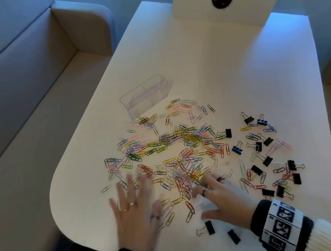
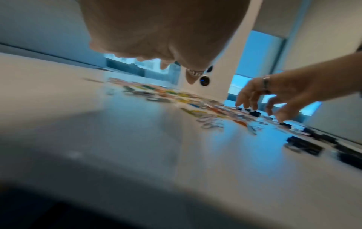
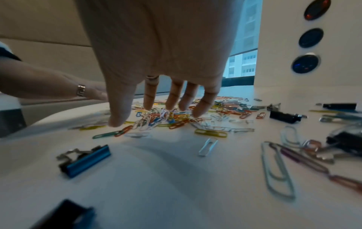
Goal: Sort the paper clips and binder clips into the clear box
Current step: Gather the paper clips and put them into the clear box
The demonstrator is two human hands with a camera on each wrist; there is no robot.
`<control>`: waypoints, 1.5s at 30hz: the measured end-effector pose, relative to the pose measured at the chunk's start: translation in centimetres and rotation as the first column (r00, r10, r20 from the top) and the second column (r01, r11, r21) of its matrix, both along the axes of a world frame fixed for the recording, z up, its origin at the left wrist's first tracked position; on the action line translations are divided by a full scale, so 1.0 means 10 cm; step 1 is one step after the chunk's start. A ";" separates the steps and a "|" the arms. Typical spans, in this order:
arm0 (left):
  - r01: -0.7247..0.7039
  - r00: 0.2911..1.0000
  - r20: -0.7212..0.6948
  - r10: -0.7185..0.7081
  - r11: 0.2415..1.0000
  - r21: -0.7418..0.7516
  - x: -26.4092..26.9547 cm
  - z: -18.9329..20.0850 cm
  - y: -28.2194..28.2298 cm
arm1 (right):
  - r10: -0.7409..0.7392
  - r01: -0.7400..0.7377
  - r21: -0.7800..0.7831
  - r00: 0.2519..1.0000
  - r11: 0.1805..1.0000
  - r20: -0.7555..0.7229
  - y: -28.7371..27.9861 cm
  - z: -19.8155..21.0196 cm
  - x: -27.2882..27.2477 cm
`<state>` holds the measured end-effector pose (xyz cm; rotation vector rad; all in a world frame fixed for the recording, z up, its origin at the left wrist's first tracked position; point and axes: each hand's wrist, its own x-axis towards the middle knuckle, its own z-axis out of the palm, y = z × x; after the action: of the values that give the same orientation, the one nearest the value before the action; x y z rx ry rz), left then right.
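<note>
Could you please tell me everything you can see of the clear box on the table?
The clear box is a small rectangular container of what looks like transparent plastic, open on top, with faint inner dividers. It looks empty. It stands on the white table, beyond the spread of paper clips, whose farthest clips lie against or just before its near edge. Neither hand touches it.

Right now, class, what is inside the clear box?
The clear box looks empty through its walls; a divider shows inside. Paper clips lie on the table beside it. Nothing covers it.
</note>
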<state>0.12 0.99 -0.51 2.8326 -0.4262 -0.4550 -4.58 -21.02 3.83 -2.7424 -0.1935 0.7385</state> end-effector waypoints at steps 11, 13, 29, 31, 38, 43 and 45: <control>0.010 0.975 -0.222 -0.022 0.999 -0.052 0.08 -0.03 -0.20 | -0.029 0.022 -0.203 0.999 0.979 -0.032 -0.05 -0.17 0.37; -0.061 0.989 -0.134 0.055 0.997 -0.045 0.29 0.05 -0.20 | -0.154 0.147 -0.198 0.988 0.969 -0.020 -0.11 -0.17 0.44; 0.083 0.968 -0.242 -0.072 0.996 0.039 0.78 0.03 -0.50 | -0.437 0.435 -0.072 0.899 0.898 -0.020 -0.22 -0.23 0.47; 0.189 0.941 -0.296 -0.166 0.981 0.052 0.78 0.04 -0.60 | -0.404 0.397 -0.101 0.913 0.912 -0.061 -0.22 -0.23 0.50; 0.275 0.936 -0.207 -0.284 0.959 -0.070 0.91 0.25 -0.77 | -0.418 0.416 0.044 0.906 0.908 0.067 -0.27 -0.14 0.62; 0.318 0.946 -0.060 -0.317 0.948 0.004 1.42 0.24 -1.17 | -0.500 0.499 0.036 0.861 0.866 0.093 -0.46 -0.06 1.20; 0.345 0.938 -0.071 -0.340 0.935 0.086 1.56 0.19 -1.31 | -0.524 0.525 -0.029 0.851 0.850 0.047 -0.55 -0.10 1.45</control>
<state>15.76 -12.15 1.36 2.8339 -0.9187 -0.6333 9.88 -26.47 2.82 -2.6485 0.5554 0.5344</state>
